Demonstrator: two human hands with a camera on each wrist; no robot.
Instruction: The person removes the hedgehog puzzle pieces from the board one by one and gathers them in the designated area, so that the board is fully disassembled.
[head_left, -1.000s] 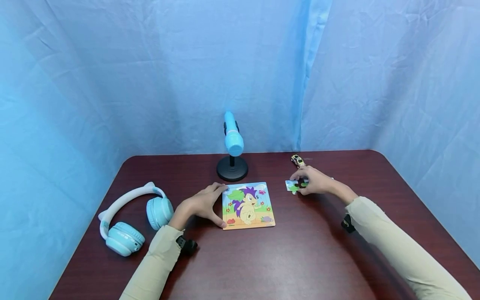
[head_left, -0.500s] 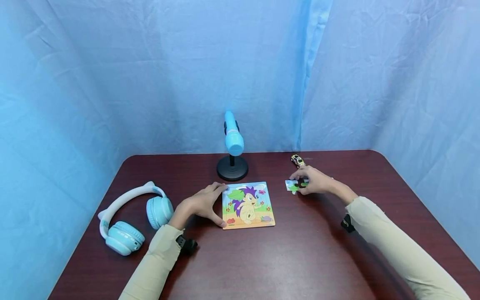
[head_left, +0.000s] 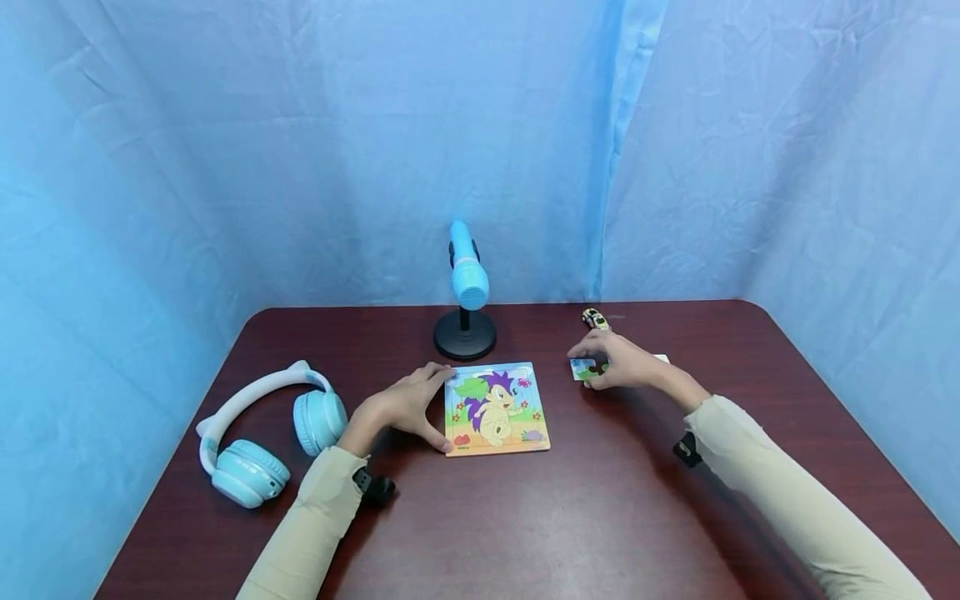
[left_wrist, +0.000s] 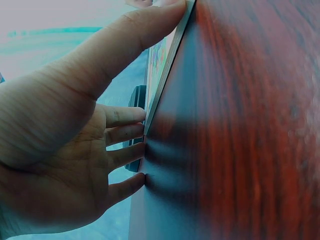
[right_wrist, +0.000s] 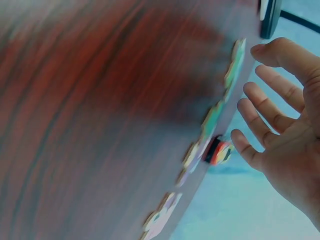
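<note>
Table (head_left: pixel 480 525): hedgehog puzzle board (head_left: pixel 497 411) flat near the middle; left hand (head_left: pixel 403 407) straight-fingered, spread against its left edge; right hand (head_left: pixel 622 362) loose, fingers apart, over puzzle pieces (head_left: pixel 581 367) right of board; toy car (head_left: pixel 595 319) just beyond

By its look, a curtained recording booth: blue cloth (head_left: pixel 360 125) hangs behind and to both sides of a dark wood-grain table (head_left: pixel 525 525), and wrist-worn black cameras (head_left: pixel 380 492) show.

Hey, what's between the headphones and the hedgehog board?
The left hand lies between the headphones and the hedgehog board, touching the board's left edge; the head view shows this.
</note>
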